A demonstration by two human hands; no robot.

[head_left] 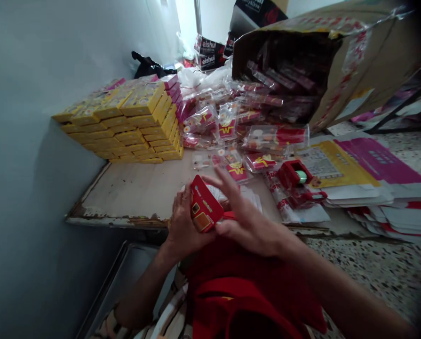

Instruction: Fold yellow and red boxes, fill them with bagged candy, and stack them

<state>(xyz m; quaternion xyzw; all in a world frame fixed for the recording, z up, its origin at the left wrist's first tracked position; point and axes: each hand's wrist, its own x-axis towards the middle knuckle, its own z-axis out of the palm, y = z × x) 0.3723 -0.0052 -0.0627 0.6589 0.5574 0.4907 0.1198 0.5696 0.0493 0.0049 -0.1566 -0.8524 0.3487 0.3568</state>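
Observation:
Just over the table's front edge, my left hand (184,223) is wrapped round a small red box (206,207) with dark and gold printing on its face. To the right of the box is my right hand (243,214), its fingers stretched and apart, slightly blurred. Its thumb is close to the box's lower right corner; whether it touches is hard to tell. A red flap shows between thumb and fingers. Behind the hands lie white folded cartons (250,197), partly hidden. Clear packets with red and yellow cards (235,169) lie just beyond.
Yellow boxes (139,106) are stacked at the left by the wall. A large open cardboard box (354,70) on its side holds more packets. A red tape dispenser (295,174) and flat yellow and magenta cartons (340,162) lie at the right. The table's front edge (125,221) is worn.

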